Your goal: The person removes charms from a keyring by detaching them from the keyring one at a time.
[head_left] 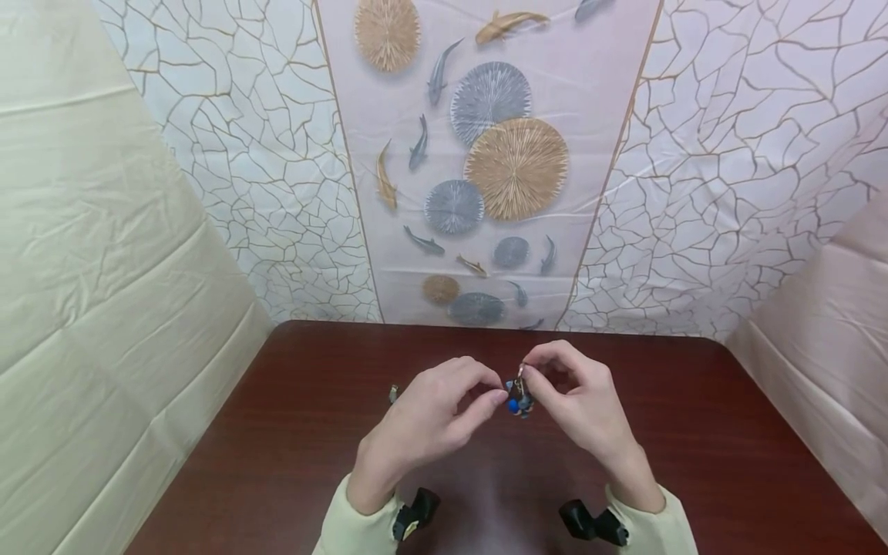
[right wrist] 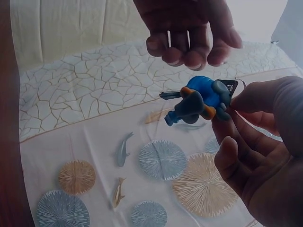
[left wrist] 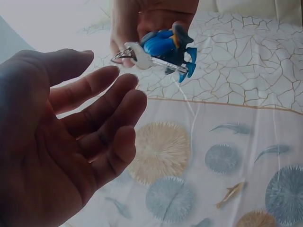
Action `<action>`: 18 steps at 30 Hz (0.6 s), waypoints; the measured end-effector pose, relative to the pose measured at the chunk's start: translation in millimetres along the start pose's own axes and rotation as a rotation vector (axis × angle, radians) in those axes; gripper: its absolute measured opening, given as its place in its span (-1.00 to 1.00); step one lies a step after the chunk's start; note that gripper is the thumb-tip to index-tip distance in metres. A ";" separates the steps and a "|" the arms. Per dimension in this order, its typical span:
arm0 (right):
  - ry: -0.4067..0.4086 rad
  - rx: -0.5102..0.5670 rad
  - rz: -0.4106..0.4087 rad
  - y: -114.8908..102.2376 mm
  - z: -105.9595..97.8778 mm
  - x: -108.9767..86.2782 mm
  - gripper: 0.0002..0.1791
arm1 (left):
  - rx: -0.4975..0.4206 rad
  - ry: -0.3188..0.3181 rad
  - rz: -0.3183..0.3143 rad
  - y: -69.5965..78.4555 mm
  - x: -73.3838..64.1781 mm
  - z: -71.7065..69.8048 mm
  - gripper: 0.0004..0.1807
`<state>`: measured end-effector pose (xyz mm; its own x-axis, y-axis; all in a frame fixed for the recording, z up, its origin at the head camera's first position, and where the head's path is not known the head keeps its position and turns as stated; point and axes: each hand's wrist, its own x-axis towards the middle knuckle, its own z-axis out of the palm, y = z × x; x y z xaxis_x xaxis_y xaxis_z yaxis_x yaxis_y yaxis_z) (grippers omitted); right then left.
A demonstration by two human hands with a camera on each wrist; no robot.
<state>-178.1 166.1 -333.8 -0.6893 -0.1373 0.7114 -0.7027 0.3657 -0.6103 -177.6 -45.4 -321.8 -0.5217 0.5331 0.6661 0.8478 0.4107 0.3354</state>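
Note:
My right hand (head_left: 579, 393) pinches the metal ring of a keychain (head_left: 519, 397) between thumb and forefinger. From the ring hangs a blue, grey and orange figurine (right wrist: 201, 94), and a metal key (right wrist: 169, 95) sticks out beside it. To its left, my left hand (head_left: 440, 408) has loosely bent fingers with nothing between them. In the left wrist view, the fingertips (left wrist: 130, 81) stand a small gap away from the keychain. A small metallic object (head_left: 393, 393) lies on the table, partly hidden behind the left hand.
The dark reddish-brown table (head_left: 277, 462) lies under both hands. Behind it hangs a patterned cloth (head_left: 444, 254) with fish and round leaves. Pale fabric (head_left: 90, 308) walls in the left side, and similar fabric (head_left: 819, 347) the right. Black wrist cameras sit on both sleeves.

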 end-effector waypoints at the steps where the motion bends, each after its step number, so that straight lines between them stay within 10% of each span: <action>1: -0.001 0.004 -0.001 0.0 0.1 0.1 -0.73 | 0.006 0.001 -0.005 0.6 0.3 0.9 -0.93; 18: -0.043 -0.023 -0.007 -1.7 0.1 0.1 -0.75 | -0.004 0.012 -0.053 2.1 3.7 14.0 -0.95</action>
<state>-177.0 165.4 -332.8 -0.6913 -0.1791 0.7000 -0.7040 0.3852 -0.5967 -179.1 -32.3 -328.0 -0.5646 0.5015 0.6555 0.8195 0.4354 0.3728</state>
